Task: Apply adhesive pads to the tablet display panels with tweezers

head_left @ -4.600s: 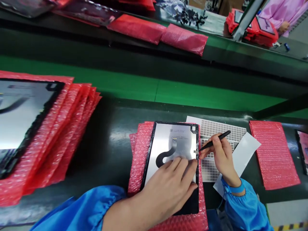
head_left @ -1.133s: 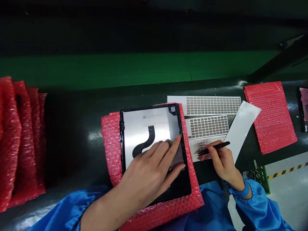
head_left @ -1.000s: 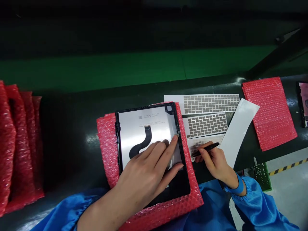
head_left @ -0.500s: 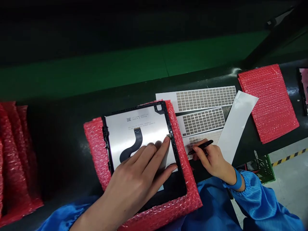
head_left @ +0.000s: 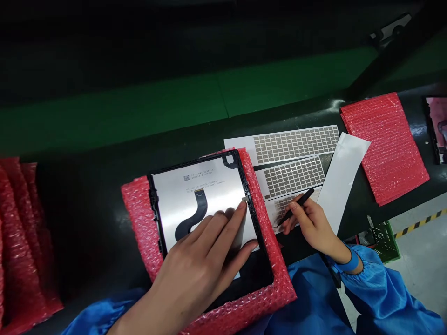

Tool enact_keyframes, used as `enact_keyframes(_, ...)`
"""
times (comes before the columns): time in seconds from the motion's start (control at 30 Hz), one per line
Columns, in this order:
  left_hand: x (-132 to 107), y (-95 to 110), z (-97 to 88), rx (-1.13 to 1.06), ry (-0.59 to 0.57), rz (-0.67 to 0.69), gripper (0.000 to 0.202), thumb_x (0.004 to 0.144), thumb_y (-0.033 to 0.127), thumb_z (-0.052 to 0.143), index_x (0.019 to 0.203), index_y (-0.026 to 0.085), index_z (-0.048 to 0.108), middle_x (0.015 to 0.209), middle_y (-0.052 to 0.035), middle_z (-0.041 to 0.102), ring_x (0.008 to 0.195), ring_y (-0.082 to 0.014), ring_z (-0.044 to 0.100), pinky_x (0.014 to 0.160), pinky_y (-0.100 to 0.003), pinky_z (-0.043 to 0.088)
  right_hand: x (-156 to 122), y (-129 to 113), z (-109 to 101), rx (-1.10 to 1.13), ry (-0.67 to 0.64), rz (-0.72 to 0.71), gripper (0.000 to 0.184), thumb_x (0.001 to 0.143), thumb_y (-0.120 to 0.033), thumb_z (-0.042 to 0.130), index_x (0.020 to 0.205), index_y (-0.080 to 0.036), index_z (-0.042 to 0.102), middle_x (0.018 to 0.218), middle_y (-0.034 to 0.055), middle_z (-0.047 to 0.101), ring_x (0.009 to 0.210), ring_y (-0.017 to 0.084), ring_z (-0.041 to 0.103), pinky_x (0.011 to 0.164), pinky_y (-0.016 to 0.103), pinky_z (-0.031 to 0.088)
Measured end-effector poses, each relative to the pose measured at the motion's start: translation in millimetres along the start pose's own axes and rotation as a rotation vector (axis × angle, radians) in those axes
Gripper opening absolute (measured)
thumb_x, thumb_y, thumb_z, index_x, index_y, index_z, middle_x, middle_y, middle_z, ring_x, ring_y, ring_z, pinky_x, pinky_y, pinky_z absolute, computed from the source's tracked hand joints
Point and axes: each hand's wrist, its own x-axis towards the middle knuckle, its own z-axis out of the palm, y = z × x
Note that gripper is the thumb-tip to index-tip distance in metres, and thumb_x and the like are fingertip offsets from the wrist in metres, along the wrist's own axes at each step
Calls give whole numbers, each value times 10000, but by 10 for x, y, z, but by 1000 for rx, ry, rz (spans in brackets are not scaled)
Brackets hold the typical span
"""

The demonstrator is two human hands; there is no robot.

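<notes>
A tablet back panel (head_left: 195, 195) with a silver face, black frame and a curved black flex cable (head_left: 193, 215) lies on red bubble wrap (head_left: 139, 223). My left hand (head_left: 206, 260) rests flat on the panel, fingers stretched out, the index fingertip near a small grey tab at the panel's right edge. My right hand (head_left: 312, 225) pinches black tweezers (head_left: 296, 208), their tip down on the nearest of three white sheets of small grey stickers (head_left: 295, 173).
A blank white strip (head_left: 344, 174) lies beside the sticker sheets. A red bubble-wrap stack (head_left: 384, 144) sits at the right, another (head_left: 21, 251) at the left. A green belt (head_left: 139, 111) runs behind the dark bench. Floor with hazard tape (head_left: 419, 218) shows at the lower right.
The right hand with the tweezers left the panel's right edge for the nearest sticker sheet, then tilted the tweezers more upright there. The left hand stays flat on the panel. The view shifted.
</notes>
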Motion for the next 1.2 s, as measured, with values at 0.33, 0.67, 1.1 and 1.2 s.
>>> enact_keyframes(0.33,-359,83,-309,73,-169,94,512,1079,384,507,1450,39,578,944,-101,790,820,-248,756,813,-396,602,54,-739,113,-80,187,-204,365,998,-576,689,914,-224,637,644,37,778,478,222,750,492,321,657)
enact_keyframes(0.67,-384,-30,-120,168,-204,-74,954,928,705,622,1512,-43,529,871,-179,810,774,-302,766,1185,-531,369,616,-1196,1300,-149,-161,-225,361,946,-598,739,886,-265,614,700,45,804,539,237,787,517,320,690)
enact_keyframes(1.1,-350,-203,-257,31,-171,-62,606,947,579,670,1403,179,685,834,-92,818,643,-279,692,1165,-582,351,882,-1068,1389,-276,-207,-178,367,1003,-578,672,937,-221,617,711,63,801,605,222,807,529,275,675)
enact_keyframes(1.2,-366,-207,-246,-1,-163,-62,535,951,540,674,1358,196,723,841,-95,814,634,-270,677,1180,-600,334,884,-1060,1393,-285,-194,-176,355,1004,-567,676,935,-223,626,721,58,801,601,220,805,530,280,680)
